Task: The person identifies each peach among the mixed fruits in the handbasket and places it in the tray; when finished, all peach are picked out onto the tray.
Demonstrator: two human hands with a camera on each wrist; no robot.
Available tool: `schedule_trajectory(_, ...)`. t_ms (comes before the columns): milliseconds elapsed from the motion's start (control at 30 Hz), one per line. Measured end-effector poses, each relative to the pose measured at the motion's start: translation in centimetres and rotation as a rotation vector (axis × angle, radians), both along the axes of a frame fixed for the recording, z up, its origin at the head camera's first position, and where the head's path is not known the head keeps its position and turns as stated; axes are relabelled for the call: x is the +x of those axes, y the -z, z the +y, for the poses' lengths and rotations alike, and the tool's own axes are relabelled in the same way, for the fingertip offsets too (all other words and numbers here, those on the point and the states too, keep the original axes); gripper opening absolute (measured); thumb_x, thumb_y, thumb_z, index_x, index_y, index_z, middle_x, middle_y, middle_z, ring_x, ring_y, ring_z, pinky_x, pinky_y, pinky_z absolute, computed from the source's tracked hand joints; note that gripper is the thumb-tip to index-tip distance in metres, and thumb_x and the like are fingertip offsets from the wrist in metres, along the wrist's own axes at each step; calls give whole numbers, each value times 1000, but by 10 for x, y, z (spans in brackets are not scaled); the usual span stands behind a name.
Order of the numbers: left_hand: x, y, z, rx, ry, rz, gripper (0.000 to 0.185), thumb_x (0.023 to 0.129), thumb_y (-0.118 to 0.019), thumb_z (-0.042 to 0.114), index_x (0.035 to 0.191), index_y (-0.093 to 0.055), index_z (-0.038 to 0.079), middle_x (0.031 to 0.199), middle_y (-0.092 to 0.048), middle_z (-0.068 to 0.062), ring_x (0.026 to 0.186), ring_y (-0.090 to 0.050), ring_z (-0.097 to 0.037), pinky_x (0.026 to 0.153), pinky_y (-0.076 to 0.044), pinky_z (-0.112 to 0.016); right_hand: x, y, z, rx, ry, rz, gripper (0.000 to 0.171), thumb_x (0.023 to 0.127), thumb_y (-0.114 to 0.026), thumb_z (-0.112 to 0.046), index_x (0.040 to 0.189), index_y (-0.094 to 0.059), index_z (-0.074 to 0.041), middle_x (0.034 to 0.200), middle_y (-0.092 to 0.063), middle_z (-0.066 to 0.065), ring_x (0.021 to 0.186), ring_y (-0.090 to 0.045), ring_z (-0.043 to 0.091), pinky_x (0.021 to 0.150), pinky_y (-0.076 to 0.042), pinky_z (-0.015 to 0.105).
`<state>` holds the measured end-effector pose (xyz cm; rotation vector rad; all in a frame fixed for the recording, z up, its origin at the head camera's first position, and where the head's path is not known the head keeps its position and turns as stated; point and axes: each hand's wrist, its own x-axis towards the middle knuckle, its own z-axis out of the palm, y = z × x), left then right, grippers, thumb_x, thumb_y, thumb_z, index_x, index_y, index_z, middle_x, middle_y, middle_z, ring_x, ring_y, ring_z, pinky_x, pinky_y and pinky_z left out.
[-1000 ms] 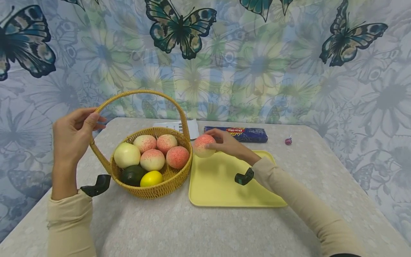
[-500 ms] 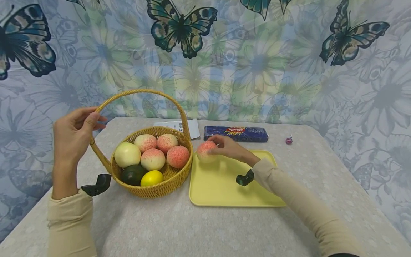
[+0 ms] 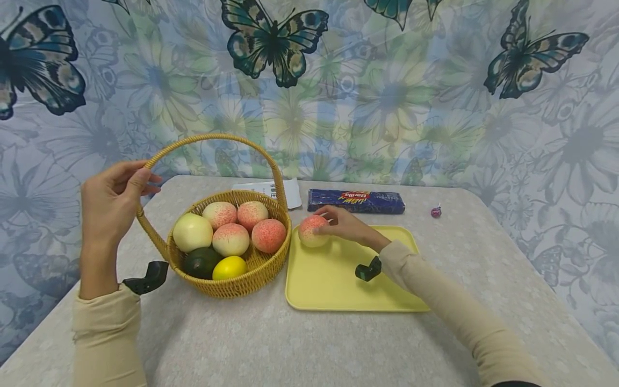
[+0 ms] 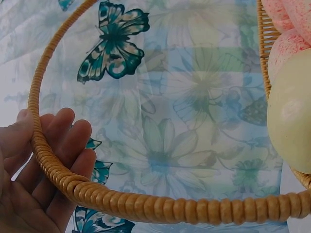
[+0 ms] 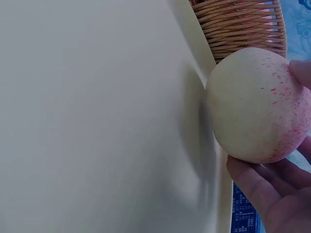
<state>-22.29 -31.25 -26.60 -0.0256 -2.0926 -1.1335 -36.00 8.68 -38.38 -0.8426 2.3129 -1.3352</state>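
**Peach held at tray corner, basket steadied by handle**

Butterfly-print curtain (image 3: 387, 97) backs the whole scene. Table (image 3: 290, 344), covered in a pale mottled cloth, carries all items. Basket (image 3: 251, 274), woven, stands left of centre; it holds three peaches, one pale green fruit, one dark green fruit and one lemon. Tray (image 3: 333, 285), yellow, lies just beside the basket on its right. Blue packet (image 3: 356, 201) lies behind the tray, with a white paper (image 3: 290, 189) next to it behind the basket. Left hand (image 3: 110, 201) is curled round the basket handle (image 3: 159, 156), gripping it. Right hand (image 3: 345, 224) grips a peach (image 3: 313, 231), fingers wrapped over its far side. That peach sits at the tray's far left corner, near the basket wall; contact with the tray surface cannot be confirmed. Small wrapped sweet (image 3: 436, 212) lies well apart, far right.
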Motion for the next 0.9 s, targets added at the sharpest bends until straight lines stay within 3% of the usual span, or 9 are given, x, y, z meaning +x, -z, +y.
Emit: schedule_trajectory(900, 0, 0, 2, -15, -8, 3, 30, 95, -61, 20, 119, -66, 2, 79, -64, 23, 66, -64, 6, 68, -48, -7, -3, 14, 7, -47, -40, -79, 50, 93, -64, -23, 138, -47, -13, 133, -52, 11, 120, -54, 25, 93, -48, 38)
